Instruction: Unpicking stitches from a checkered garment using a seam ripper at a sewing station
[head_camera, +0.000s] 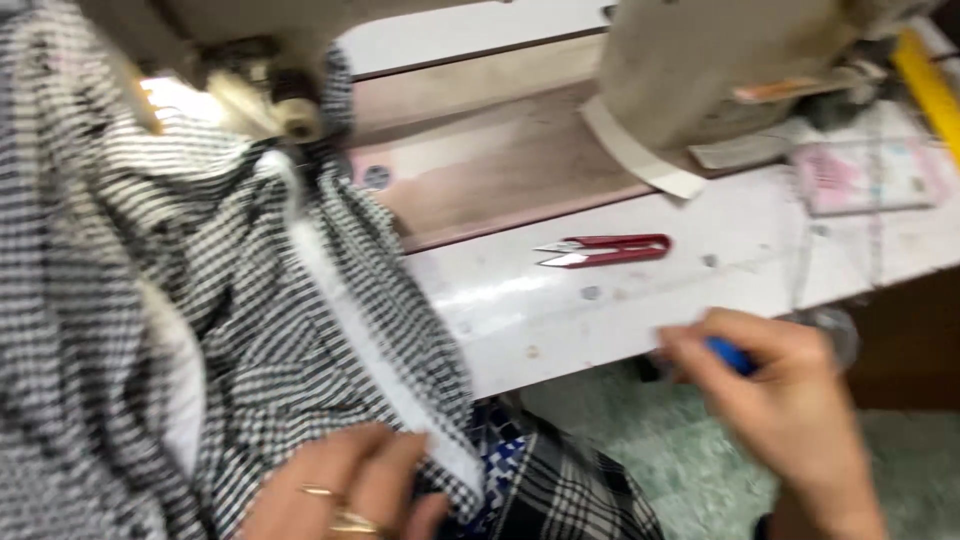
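Left hand: our left hand (345, 490) lay flat at the bottom edge of the black-and-white checked woven fabric (150, 330), fingers spread and pressing rather than gripping; two gold rings showed on it.
Right hand: our right hand (780, 400) was closed on a small blue object (732, 356), pinched between thumb and fingers; blur hid what kind of object it was.
Fabric: it was heaped over the left of the white table (620, 290) and ran up under the head of the beige sewing machine (690, 70); a white lining strip showed along one fold.
Clippers: one pair of red-handled thread snips (605, 250) lay on the table, well apart from both hands.
Doing it well: we judged that the flat hand should hold the cloth smooth and taut near its edge, so the blue tool could meet it cleanly.
Count: two hands; one fabric piece; one pair of snips; one machine; one blue object.
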